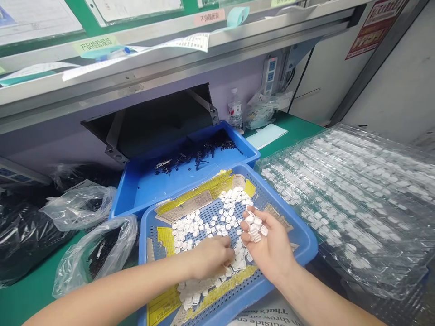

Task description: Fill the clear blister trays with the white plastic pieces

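- Right hand: palm up, fingers curled, grasping several white pieces above blue basket
- Left hand: fingers bent down at loose white pieces in basket; grip cannot be determined
- Blue tray: beyond basket, containing black parts

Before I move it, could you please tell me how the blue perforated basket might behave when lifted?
The basket should stay fairly stiff, given its moulded rim. It may feel light for its size, as its floor is full of holes. The white pieces lie in loose heaps, so they would probably slide if it tilted.
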A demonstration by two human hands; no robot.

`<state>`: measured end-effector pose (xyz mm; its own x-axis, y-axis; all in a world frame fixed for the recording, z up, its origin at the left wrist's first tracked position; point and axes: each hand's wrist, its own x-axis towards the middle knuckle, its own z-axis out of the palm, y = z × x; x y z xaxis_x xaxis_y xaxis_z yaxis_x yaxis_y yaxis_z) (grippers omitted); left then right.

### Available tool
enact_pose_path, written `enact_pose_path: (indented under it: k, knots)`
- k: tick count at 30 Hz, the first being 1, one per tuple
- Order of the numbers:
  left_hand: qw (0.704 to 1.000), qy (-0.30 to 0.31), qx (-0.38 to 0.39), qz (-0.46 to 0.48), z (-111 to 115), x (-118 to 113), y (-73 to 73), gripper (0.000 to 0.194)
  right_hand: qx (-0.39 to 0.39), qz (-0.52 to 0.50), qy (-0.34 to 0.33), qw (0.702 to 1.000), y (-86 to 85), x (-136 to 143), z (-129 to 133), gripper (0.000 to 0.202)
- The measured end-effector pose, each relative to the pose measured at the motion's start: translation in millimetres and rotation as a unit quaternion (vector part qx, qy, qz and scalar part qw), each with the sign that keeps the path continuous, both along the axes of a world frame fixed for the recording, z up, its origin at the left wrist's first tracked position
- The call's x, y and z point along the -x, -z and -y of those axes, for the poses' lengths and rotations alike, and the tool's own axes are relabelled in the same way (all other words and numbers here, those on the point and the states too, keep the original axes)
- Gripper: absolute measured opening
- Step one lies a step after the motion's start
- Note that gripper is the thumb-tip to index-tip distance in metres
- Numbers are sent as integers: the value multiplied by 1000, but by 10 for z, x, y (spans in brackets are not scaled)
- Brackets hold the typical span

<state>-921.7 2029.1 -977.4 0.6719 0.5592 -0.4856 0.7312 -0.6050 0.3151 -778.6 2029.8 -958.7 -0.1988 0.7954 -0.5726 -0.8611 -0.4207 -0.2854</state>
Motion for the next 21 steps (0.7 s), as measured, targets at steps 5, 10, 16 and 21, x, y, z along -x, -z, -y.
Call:
enact_pose_path:
  k: [5,10,16,21]
  knots:
    - [997,-34,28,71,-33,48,10,17,-5,-7,-4,1000,-2,-7,3,9]
    - [954,-198,141,173,-173,159,-157,7,-3,-1,-6,1000,22,-2,1,10]
    - [845,-341,267,313,-273,183,-432,17,11,23,-21,999,46,20,5,15]
    - [805,-364,255,393,-306,113,-553,19,-41,34,-136,989,15,41,51,15]
